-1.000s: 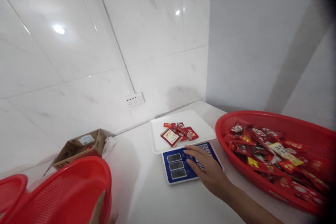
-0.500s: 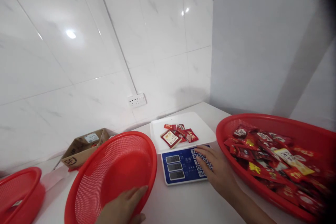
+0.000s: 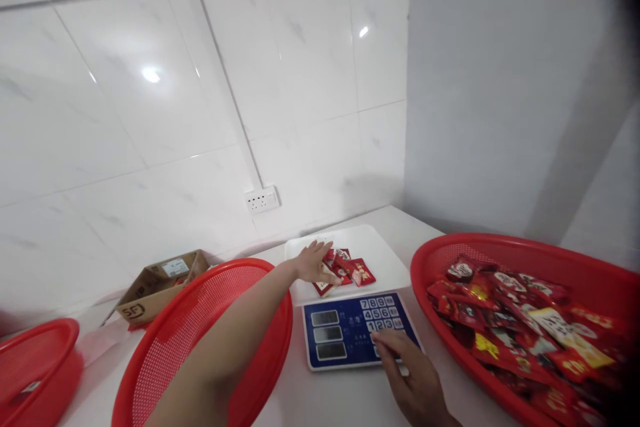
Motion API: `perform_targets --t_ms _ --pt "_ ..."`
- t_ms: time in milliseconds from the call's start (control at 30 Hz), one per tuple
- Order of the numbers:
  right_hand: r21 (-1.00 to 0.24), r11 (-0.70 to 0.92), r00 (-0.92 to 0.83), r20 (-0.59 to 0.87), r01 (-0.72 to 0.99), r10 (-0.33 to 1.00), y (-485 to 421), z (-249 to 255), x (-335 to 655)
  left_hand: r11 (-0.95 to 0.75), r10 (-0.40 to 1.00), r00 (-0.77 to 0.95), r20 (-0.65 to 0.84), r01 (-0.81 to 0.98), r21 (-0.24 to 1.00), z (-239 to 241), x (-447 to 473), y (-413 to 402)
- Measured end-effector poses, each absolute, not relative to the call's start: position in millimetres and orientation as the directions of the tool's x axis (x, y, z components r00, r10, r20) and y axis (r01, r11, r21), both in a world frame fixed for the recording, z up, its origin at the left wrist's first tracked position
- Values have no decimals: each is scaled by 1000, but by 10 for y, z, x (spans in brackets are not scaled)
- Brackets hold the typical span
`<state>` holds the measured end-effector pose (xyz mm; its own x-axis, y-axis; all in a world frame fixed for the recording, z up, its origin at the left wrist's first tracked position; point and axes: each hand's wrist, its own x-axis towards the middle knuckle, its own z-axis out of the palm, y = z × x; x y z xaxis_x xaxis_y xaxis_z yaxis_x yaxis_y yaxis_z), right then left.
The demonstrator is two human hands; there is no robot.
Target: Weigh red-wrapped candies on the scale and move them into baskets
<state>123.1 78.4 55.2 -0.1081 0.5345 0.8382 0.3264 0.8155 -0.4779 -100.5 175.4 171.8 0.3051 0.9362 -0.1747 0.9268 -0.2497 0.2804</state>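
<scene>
The left grip (image 3: 313, 263) lay released on the red packets (image 3: 350, 269), their long axes pointing variously; the right grip (image 3: 413, 383), released, touched the scale keypad (image 3: 383, 313).

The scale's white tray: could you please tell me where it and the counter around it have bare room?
The tray is bare along its right and back, beyond the packets; the left hand covers its left. Counter is bare between scale and empty basket. The full basket crowds the right.
</scene>
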Motion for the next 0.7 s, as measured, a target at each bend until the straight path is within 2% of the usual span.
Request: perform_targets --t_ms 267,533,700 --pt "-551 791 -106 799 266 592 796 525 1223 -323 944 329 25 907 270 1555 -857 1780" --pt "-703 678 -130 667 217 734 779 501 1257 -120 993 101 66 896 428 1413 -915 1946" --pt "-739 640 -126 628 211 768 802 488 1263 -38 995 -14 95 852 522 1631 -982 1863"
